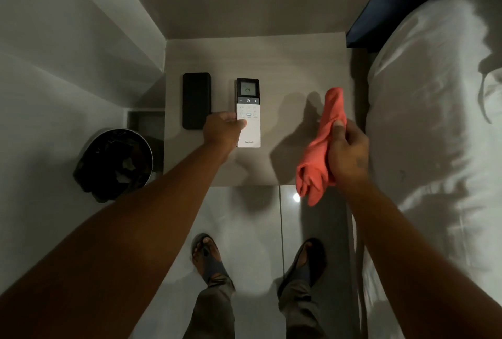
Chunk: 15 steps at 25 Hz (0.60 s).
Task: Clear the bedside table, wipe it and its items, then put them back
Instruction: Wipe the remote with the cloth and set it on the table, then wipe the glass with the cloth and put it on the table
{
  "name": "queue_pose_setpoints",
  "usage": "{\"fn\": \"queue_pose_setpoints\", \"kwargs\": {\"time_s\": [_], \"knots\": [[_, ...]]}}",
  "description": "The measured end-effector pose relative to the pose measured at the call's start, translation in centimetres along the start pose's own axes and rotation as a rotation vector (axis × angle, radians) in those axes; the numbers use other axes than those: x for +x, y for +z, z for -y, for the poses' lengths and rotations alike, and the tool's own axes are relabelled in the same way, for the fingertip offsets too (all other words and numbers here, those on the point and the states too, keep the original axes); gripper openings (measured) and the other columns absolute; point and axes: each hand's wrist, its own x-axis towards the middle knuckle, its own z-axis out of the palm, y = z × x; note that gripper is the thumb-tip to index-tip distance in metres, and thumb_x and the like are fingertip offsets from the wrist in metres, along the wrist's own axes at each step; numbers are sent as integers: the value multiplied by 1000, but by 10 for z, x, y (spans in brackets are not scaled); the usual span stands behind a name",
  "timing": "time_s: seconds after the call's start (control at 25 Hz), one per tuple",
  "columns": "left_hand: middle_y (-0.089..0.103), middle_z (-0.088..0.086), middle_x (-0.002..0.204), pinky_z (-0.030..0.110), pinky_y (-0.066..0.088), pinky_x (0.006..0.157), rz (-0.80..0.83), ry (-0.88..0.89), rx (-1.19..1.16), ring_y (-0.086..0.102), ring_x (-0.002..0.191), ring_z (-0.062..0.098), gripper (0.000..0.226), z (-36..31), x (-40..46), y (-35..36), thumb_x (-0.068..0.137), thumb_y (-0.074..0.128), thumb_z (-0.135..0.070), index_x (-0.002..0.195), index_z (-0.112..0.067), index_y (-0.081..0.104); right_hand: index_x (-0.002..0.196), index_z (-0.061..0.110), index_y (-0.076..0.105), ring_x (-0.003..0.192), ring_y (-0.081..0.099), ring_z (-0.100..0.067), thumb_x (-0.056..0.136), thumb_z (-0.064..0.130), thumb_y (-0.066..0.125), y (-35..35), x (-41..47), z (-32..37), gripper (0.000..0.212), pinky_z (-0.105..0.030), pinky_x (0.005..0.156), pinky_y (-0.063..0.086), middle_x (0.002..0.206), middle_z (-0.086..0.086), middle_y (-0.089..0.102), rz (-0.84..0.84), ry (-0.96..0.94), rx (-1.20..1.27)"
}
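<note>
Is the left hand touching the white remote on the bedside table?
Touching. The head view shows the left hand with its thumb pressed on the face of the white remote, and no gap shows between them.

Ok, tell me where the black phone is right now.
In the head view, the flat black rectangular phone lies on the pale bedside table, left side, just left of the white air-conditioner remote under the left hand.

Bare forearms — dark sandals (210, 262), olive trousers (214, 308).
</note>
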Motion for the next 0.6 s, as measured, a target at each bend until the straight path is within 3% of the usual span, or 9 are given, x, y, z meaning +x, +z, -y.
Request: {"fn": "queue_pose_setpoints", "kwargs": {"time_s": [0.12, 0.28, 0.48, 0.6], "knots": [[77, 14, 105, 38, 61, 84, -61, 59, 112, 75, 93, 27, 25, -3, -3, 4, 83, 73, -12, 107, -6, 74, 130, 5, 60, 99, 59, -43, 102, 27, 45, 16, 14, -13, 38, -37, 92, 46, 119, -28, 57, 19, -255, -484], [77, 12, 111, 43, 60, 89, -85, 89, 189, 74, 98, 27, 31, 3, 3, 4, 82, 74, -13, 113, -7, 72, 140, 12, 48, 111, 56, -41, 101, 26, 44, 43, 22, -21, 42, -45, 103, 48, 135, -20, 42, 256, -209, -761], [70, 16, 124, 40, 58, 94, -104, 139, 321, 70, 110, 31, 36, -4, -5, 1, 87, 71, -13, 121, -3, 66, 141, 20, 51, 115, 56, -38, 96, 27, 55, 35, 23, -16, 47, -40, 109, 45, 134, -16, 42, 268, -115, -619], [64, 23, 125, 35, 48, 98, -202, 349, 395, 62, 118, 36, 39, -19, -38, 13, 86, 67, -10, 123, 1, 61, 138, 16, 55, 110, 59, -36, 89, 25, 65, -9, 8, 6, 51, -37, 106, 47, 129, -18, 47, 139, -188, -422]]}}
